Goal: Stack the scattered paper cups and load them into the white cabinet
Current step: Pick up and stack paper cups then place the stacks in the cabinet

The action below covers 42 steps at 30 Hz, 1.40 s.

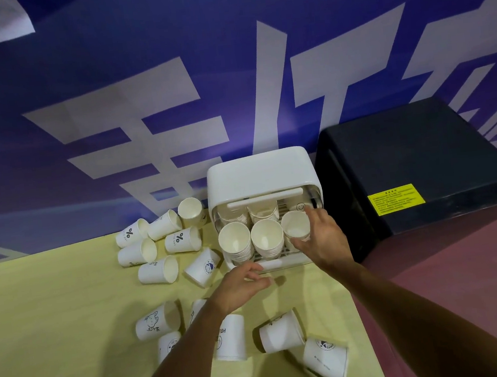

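The white cabinet stands at the table's far edge with its front open and a rack pulled out. Two stacks of paper cups lie on the rack, mouths toward me. My right hand grips a third cup stack at the rack's right side. My left hand hovers just in front of the rack, fingers loosely curled, holding nothing. Several loose cups lie on their sides left of the cabinet and near me.
A yellow-green cloth covers the table, whose right edge runs near the cup at bottom right. A black box with a yellow label stands right of the cabinet. A blue banner hangs behind.
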Motion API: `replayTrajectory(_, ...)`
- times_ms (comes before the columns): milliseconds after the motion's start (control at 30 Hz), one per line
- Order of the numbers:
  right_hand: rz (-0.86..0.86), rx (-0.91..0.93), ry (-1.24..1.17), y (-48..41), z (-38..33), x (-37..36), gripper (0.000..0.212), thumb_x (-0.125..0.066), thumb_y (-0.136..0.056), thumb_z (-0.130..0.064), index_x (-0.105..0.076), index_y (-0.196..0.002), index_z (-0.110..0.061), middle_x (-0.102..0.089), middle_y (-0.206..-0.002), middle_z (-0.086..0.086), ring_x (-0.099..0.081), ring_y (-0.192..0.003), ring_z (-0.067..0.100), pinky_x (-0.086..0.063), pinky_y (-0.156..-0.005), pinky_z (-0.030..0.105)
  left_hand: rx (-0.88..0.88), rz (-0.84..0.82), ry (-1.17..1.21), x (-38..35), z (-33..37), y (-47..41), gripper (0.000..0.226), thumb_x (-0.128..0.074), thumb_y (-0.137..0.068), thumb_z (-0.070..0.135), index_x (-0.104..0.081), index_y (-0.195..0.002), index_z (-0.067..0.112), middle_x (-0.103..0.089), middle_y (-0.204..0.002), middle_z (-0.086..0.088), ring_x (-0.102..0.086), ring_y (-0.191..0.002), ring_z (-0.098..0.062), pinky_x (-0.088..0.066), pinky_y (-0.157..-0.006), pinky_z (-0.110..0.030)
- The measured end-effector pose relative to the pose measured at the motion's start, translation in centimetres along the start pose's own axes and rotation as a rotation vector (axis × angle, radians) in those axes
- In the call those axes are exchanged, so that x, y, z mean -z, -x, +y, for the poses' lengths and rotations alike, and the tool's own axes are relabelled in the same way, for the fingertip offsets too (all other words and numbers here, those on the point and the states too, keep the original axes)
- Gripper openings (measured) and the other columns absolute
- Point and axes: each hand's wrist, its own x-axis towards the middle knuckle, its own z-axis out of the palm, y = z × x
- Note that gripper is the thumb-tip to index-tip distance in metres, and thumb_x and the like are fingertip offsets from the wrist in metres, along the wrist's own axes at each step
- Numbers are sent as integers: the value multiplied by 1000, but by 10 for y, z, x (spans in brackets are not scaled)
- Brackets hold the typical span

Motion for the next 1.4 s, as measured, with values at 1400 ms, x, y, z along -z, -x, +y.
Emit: replayTrajectory(1400,-306,-233,258,228,22,-43,65,-65,-81,-49,-48,-133,-15,-53,-128,9,-50,-119,30,-38,-101,40,-173,55,-624,-82,-54,80,87,-74,-80,37,-27,-152,23,-40,-149,-7,-40,-133,-32,-37,-107,-44)
